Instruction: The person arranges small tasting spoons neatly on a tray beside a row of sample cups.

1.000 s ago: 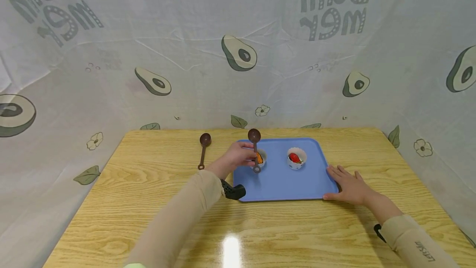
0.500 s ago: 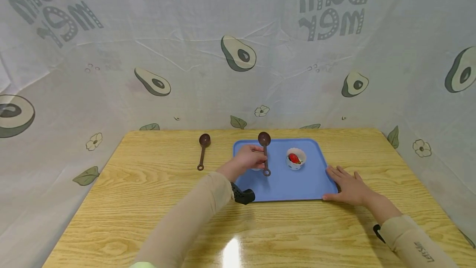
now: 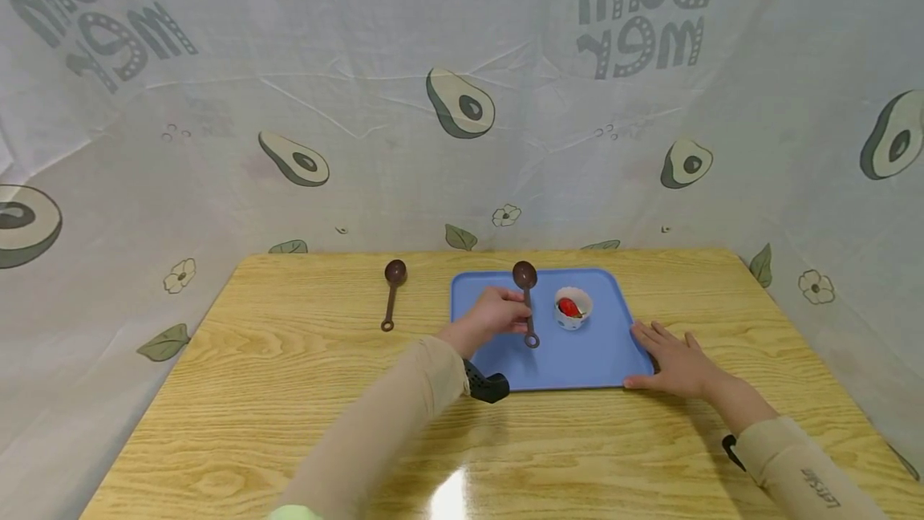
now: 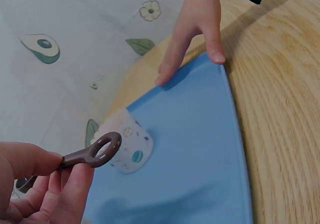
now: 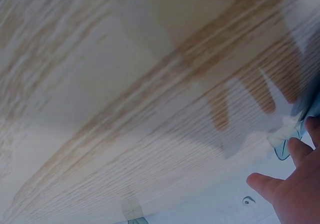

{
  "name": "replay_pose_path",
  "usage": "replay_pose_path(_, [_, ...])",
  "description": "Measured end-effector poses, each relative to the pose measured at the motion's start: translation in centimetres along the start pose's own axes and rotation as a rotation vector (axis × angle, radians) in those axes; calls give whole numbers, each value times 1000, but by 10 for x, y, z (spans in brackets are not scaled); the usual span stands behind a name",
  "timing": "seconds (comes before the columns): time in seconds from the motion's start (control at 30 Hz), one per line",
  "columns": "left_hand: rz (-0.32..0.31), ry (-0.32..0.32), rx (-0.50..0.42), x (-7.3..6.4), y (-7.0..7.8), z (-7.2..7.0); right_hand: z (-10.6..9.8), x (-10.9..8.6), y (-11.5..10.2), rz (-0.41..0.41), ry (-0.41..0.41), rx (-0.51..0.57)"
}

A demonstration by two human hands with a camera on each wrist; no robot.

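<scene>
My left hand (image 3: 496, 316) pinches the handle of a brown spoon (image 3: 525, 276), bowl pointing away, above the blue tray (image 3: 570, 363). In the left wrist view the spoon's ring end (image 4: 106, 149) sticks out past the thumb and fingertips. Just right of that hand, a small white patterned cup (image 3: 573, 319) stands on the tray with a red pepper-like piece (image 3: 569, 307) inside. A second cup, seen earlier with something orange in it, is hidden behind my left hand. My right hand (image 3: 678, 363) touches the tray's right edge near its front corner, fingers spread and fairly straight.
A second brown spoon (image 3: 394, 287) lies on the wooden table (image 3: 289, 392), left of the tray. Behind the table's far edge hangs a pale curtain (image 3: 375, 46) printed with avocados, leaves and flowers.
My left hand has carried the spoon rightward over the tray, away from the left cup's side and closer to the cup with the red piece. The right hand has stayed at the tray's edge.
</scene>
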State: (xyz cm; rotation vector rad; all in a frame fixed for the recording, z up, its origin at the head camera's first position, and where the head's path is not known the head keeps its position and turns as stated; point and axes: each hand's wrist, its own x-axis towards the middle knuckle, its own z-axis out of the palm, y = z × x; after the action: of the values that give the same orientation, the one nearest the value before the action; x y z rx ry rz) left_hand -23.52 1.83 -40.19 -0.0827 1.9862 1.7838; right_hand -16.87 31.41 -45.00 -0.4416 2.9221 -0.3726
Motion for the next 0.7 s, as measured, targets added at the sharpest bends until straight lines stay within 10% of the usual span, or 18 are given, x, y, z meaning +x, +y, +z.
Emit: replay_pose_path(0.7, [-1,-50,74,5,-13,21,-1,2,-3,-3,2,4])
